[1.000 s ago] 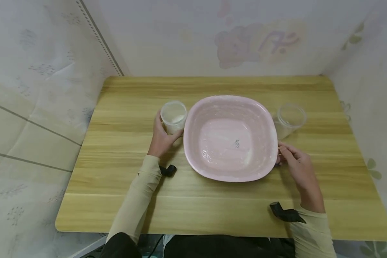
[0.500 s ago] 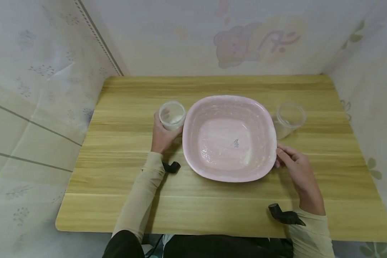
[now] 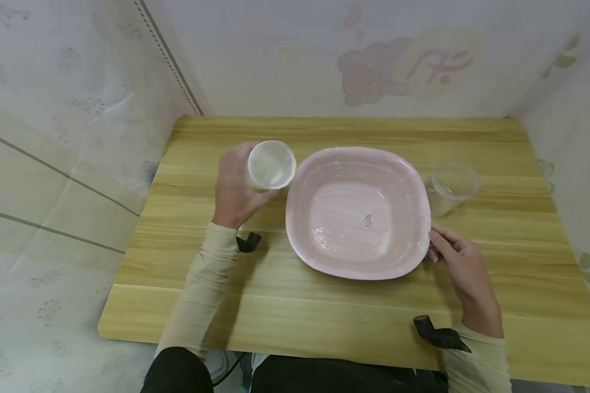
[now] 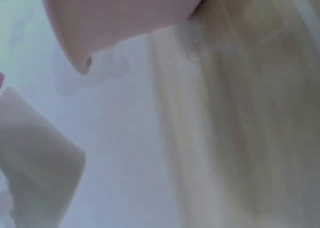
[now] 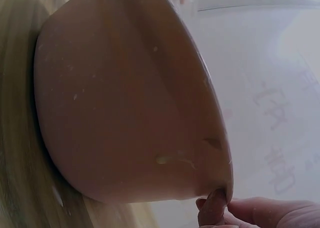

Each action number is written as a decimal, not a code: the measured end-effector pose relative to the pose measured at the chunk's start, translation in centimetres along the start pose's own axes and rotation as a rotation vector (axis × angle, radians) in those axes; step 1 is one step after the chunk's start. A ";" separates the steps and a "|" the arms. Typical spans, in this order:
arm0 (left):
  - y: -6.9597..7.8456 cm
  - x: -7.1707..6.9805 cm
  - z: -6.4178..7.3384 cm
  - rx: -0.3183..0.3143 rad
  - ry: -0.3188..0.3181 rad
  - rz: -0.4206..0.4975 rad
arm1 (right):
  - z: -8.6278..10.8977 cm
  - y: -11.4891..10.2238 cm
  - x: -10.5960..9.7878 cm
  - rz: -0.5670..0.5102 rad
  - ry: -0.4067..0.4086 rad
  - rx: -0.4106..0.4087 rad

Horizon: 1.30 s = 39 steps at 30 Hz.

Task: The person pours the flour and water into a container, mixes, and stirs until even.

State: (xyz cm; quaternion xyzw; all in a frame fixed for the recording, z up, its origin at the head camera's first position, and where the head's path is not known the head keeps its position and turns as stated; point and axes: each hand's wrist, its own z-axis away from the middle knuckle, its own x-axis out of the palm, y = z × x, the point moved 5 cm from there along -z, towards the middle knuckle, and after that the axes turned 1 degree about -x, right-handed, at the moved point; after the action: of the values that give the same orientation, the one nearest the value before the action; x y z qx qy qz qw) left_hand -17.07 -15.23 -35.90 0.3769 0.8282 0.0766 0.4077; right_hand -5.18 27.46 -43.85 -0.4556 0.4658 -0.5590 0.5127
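Observation:
My left hand (image 3: 234, 185) grips a clear plastic cup (image 3: 271, 165), whitish inside, just left of the pink basin (image 3: 359, 267). The left wrist view shows the cup (image 4: 40, 158) tilted and raised off the table, beside the outer wall of the basin (image 4: 125, 13). My right hand (image 3: 462, 267) pinches the basin's right rim between thumb and fingers. From the right wrist, the thumb and fingers (image 5: 270, 213) show at the rim, with the basin's side wall (image 5: 125, 98) filling most of the view. The basin's inside is wet and shiny.
A second clear plastic cup (image 3: 453, 188) stands on the wooden table (image 3: 324, 322) behind my right hand, close to the basin's right side. Patterned wall covering (image 3: 275, 65) rises behind the table and along both sides.
My left hand has lifted the cup from the table and tipped it towards the basin. The right hand keeps its hold on the rim. The head view has shifted slightly.

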 end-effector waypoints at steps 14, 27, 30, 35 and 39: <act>7.8 2.8 -1.9 0.500 -0.102 -0.333 | 0.0 -0.1 0.2 -0.014 0.007 -0.013; 10.1 4.3 -2.5 0.772 -0.003 -0.490 | -0.2 0.1 0.1 -0.016 0.030 0.006; 10.6 4.5 -2.7 0.845 -0.010 -0.572 | -0.4 0.0 -0.1 -0.019 0.022 -0.003; 11.4 5.4 -2.9 0.954 -0.038 -0.711 | -0.8 -0.3 -0.5 -0.012 0.005 -0.019; 12.0 6.2 -3.1 1.034 -0.089 -0.748 | -0.7 -0.2 -0.5 -0.003 0.007 -0.013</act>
State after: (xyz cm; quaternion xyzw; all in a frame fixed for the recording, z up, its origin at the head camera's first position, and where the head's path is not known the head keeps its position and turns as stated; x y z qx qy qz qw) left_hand -15.00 -1.97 -32.48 0.2134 0.8161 -0.4959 0.2063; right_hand -5.91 28.03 -43.76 -0.4575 0.4706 -0.5584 0.5074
